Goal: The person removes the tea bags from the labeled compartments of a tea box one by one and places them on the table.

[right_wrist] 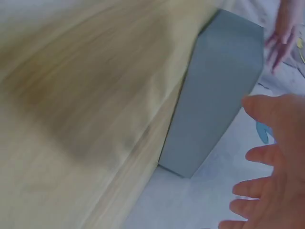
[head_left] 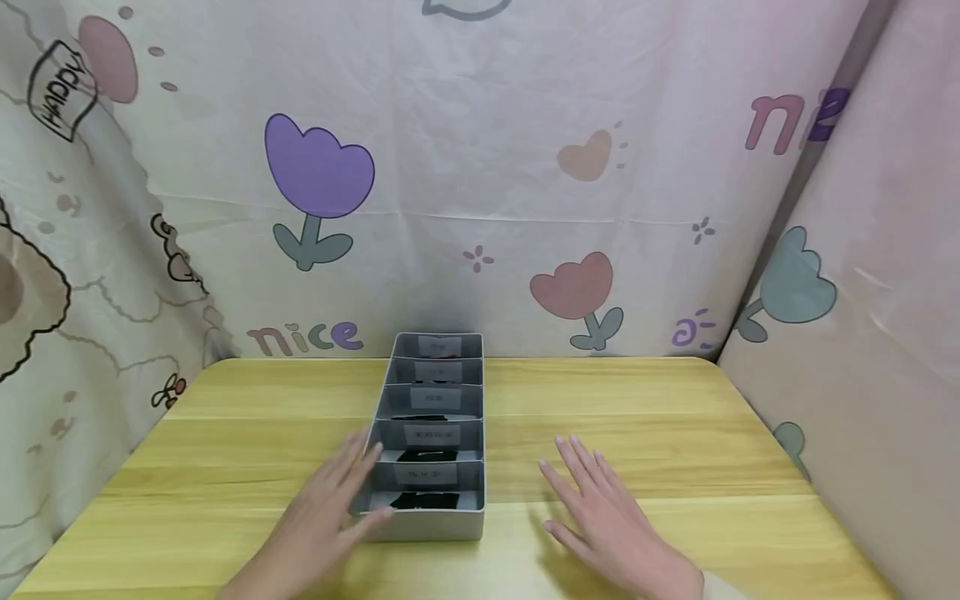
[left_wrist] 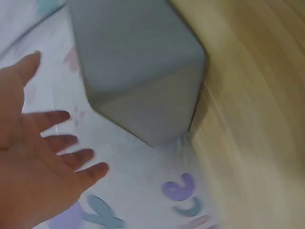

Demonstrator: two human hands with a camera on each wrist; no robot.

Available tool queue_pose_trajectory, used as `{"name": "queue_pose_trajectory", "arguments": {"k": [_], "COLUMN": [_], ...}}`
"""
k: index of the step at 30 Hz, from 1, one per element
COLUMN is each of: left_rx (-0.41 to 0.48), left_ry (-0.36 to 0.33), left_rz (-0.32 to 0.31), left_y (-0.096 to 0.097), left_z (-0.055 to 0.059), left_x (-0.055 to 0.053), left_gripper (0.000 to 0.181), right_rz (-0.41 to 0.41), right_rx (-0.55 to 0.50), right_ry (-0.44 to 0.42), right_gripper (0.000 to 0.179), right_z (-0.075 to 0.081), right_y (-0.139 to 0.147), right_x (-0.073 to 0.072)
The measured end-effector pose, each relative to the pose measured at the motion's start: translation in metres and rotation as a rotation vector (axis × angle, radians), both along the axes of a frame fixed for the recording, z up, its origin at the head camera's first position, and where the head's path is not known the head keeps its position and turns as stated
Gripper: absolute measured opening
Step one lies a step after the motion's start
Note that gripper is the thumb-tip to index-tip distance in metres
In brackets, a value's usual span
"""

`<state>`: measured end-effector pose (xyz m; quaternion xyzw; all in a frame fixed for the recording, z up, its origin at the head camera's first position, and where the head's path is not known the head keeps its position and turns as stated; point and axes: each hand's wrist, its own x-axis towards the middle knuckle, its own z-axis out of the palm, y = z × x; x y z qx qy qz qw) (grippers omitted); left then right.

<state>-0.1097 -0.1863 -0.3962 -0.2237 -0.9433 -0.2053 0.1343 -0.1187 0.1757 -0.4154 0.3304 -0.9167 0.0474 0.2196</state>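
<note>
Head view, nearest first: at the bottom edge a pale sleeve (head_left: 720, 587), then the right hand (head_left: 603, 521), grip wide, fingers straight and parted, over the wood-grained counter (head_left: 600, 392), apart from the grey box (head_left: 423, 526) and to its right. Equally wide on the other side, the left hand (head_left: 322, 508), just beside the box's near left edge, across it in head view but with a gap showing in left wrist view. Between both hands, upright on the counter, the long box, five compartments in a row leading away. On each back wall, a lighter label (head_left: 426, 474), writing too small to read. Flat black items (head_left: 425, 501) in the nearest two, a dark strip (head_left: 420, 417) in the third, small dark bits (head_left: 435, 382) in the fourth, a trace of red (head_left: 444, 357) in the farthest. Behind, a cloth backdrop (head_left: 420, 292) with printed tulips, hearts and "nice".
</note>
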Motion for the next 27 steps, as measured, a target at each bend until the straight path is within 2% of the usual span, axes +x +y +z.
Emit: {"name": "queue_pose_trajectory", "arguments": {"k": [3, 6, 8, 10, 16, 19, 23, 27], "left_rx": [0.26, 0.484, 0.589, 0.663, 0.73, 0.741, 0.712, 0.687], "left_ry": [-0.269, -0.504, -0.603, -0.667, -0.691, -0.696, -0.685, -0.672], "left_rz": [0.062, 0.066, 0.051, 0.038, 0.011, -0.009, -0.02, -0.002], "left_y": [-0.006, -0.012, -0.014, -0.015, -0.016, -0.016, -0.016, -0.015], "left_z": [0.006, 0.006, 0.003, -0.001, -0.009, -0.011, -0.013, -0.015], "left_x": [-0.005, -0.014, -0.019, -0.023, -0.024, -0.024, -0.024, -0.023], "left_gripper": [0.076, 0.08, 0.082, 0.084, 0.092, 0.094, 0.097, 0.099], "right_rz": [0.006, 0.054, 0.101, 0.144, 0.251, 0.289, 0.33, 0.354], "right_rx": [-0.124, -0.26, -0.346, -0.417, -0.536, -0.548, -0.533, -0.488], "right_ry": [-0.027, -0.037, -0.048, -0.064, -0.134, -0.175, -0.22, -0.274], "right_gripper": [0.058, 0.052, 0.048, 0.045, 0.037, 0.032, 0.028, 0.026], "right_z": [0.002, 0.003, 0.004, 0.003, 0.001, 0.0, 0.002, 0.004], "right_y": [-0.008, -0.019, -0.027, -0.034, -0.053, -0.06, -0.07, -0.083], "right_x": [-0.001, -0.005, -0.008, -0.011, -0.02, -0.023, -0.025, -0.026]}}
